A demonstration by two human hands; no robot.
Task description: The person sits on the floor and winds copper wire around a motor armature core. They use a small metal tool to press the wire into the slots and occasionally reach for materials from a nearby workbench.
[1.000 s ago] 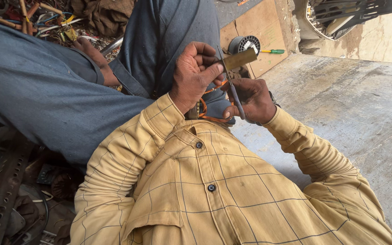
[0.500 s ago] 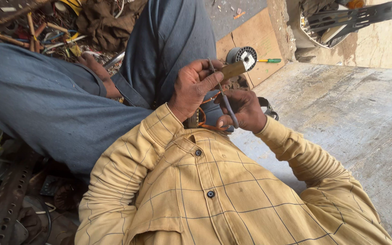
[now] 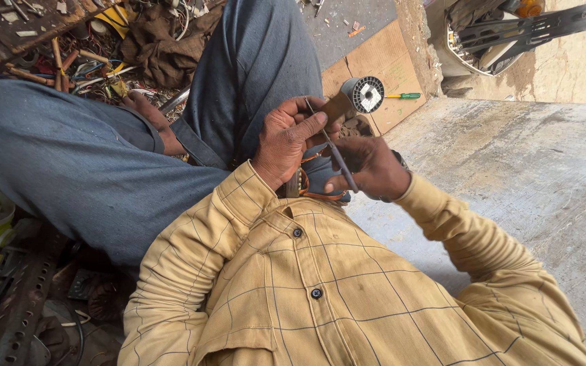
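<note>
Item: thin dark metal rod [image 3: 337,154], held slantwise between my two hands, above my lap.
Left hand [image 3: 286,139]: fingers closed, thumb and forefinger pinching the rod's upper part.
Right hand [image 3: 369,168]: fingers curled shut round the rod's lower end.
Adjacent: small motor rotor [image 3: 363,94] with a finned white end, just beyond my left fingertips; whether I touch it, I cannot tell. Copper-coloured wire [image 3: 313,193] under my wrists. Green-handled screwdriver [image 3: 403,96] on cardboard [image 3: 374,64], well apart.
Handling note: I judge the rod wants a steady pinch near its tip, wrists braced, force along its length so it does not bend or slip.
</note>
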